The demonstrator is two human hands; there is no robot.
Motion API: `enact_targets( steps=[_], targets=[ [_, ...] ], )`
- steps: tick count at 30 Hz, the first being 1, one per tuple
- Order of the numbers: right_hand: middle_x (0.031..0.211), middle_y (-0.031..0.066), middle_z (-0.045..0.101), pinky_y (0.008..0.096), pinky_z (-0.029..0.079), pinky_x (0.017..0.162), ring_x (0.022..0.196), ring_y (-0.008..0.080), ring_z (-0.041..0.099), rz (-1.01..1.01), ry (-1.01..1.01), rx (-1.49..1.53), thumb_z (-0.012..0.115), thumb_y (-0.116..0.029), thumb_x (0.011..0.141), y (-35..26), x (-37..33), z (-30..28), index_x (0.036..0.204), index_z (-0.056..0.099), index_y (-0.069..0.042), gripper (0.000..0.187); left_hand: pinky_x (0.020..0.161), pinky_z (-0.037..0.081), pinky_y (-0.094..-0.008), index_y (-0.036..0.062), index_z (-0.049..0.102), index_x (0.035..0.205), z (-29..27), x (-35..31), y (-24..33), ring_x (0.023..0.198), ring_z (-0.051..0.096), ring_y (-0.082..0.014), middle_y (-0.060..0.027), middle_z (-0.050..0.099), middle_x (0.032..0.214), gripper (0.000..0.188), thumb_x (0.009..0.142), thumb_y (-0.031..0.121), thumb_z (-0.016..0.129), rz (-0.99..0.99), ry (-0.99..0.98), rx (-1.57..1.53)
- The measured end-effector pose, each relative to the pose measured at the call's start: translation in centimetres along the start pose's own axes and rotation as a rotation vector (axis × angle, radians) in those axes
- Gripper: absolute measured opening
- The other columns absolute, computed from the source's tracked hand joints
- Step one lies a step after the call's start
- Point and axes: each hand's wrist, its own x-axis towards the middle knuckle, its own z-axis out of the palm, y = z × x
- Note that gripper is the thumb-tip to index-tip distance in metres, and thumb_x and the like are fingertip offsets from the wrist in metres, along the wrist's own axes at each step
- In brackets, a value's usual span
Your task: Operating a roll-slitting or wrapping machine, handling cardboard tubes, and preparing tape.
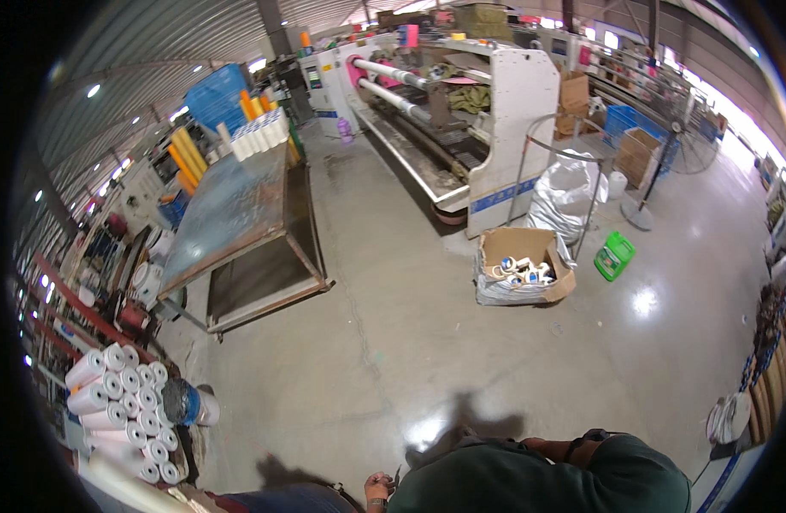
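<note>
Along the lower edge bulges the dark green shirt (529, 479). Over its top edge shows a bare forearm with a dark watch (591, 434); my right hand (542, 446) is mostly hidden behind the shirt, fingers out of sight. At the shirt's left side is a small hand (378, 489), seemingly my left, with curled fingers beside a thin dark thing too small to name. Left of it lies blue denim (282, 498); whose it is I cannot tell. Ahead on the floor stands an open cardboard box (524, 292) holding white and blue pieces.
A metal-topped table (230, 214) stands left; stacked white rolls (123, 402) lie at lower left. A long white roller machine (512, 128) is ahead. Right of the box are a white sack (564, 201), a green jug (615, 256) and a fan stand (639, 214). Shadows fall on the floor.
</note>
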Motion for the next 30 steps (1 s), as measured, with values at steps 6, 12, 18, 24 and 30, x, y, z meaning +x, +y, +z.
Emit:
enact_targets(
  steps=[6,12,18,24,30],
  targets=[
    [0.1,0.0144,0.063,0.0392,0.045,0.082,0.095,0.0298,0.059,-0.055,0.009,-0.097,0.055,-0.027,0.076,1.7,-0.1,-1.0,0.101,0.062,-0.008,0.032,0.043,0.05,-0.0345,0.0013,0.048,0.098,1.0,-2.0,-1.7,0.053,0.06,-0.0238,-0.0127,0.06,0.072,0.023,0.077,-0.005,0.053,0.017,0.029,-0.008],
    [0.102,0.0109,0.064,0.0368,0.048,0.079,0.093,0.0264,0.061,0.038,-0.013,-0.175,0.057,-0.021,0.077,1.0,2.3,-3.6,0.102,0.063,-0.009,0.029,0.041,0.048,-0.0338,0.0004,0.049,0.099,-3.3,-3.1,-5.6,0.051,0.057,-0.0231,-0.0129,0.06,0.073,0.025,0.075,-0.006,0.054,-0.215,-0.056,-0.535],
    [0.097,0.0072,0.063,0.0302,0.05,0.069,0.085,0.0185,0.062,0.096,-0.015,0.188,0.062,-0.016,0.077,0.0,5.4,-8.2,0.107,0.059,-0.007,0.032,0.046,0.046,-0.0333,-0.0016,0.054,0.096,-0.1,-6.9,-4.7,0.052,0.056,-0.0197,-0.0102,0.059,0.068,0.026,0.073,0.004,0.065,-0.016,0.169,-0.053],
    [0.099,0.0101,0.063,0.0287,0.052,0.067,0.082,0.0205,0.063,0.084,-0.133,0.626,0.064,-0.007,0.073,-4.6,9.2,-9.5,0.101,0.057,-0.002,0.03,0.055,0.048,-0.029,-0.0002,0.057,0.102,-2.7,-7.2,-10.0,0.062,0.06,-0.0172,-0.0097,0.064,0.076,0.032,0.074,0.012,0.066,0.049,0.278,0.058],
    [0.082,0.0067,0.064,0.0308,0.05,0.056,0.066,0.0174,0.061,0.117,-0.002,0.46,0.065,-0.005,0.074,-10.6,6.9,-6.8,0.095,0.056,-0.002,0.024,0.056,0.047,-0.0276,0.0005,0.056,0.104,-5.1,-6.9,-7.7,0.062,0.059,-0.0153,-0.0104,0.063,0.076,0.036,0.074,0.016,0.067,-0.092,0.305,0.016]
  ],
)
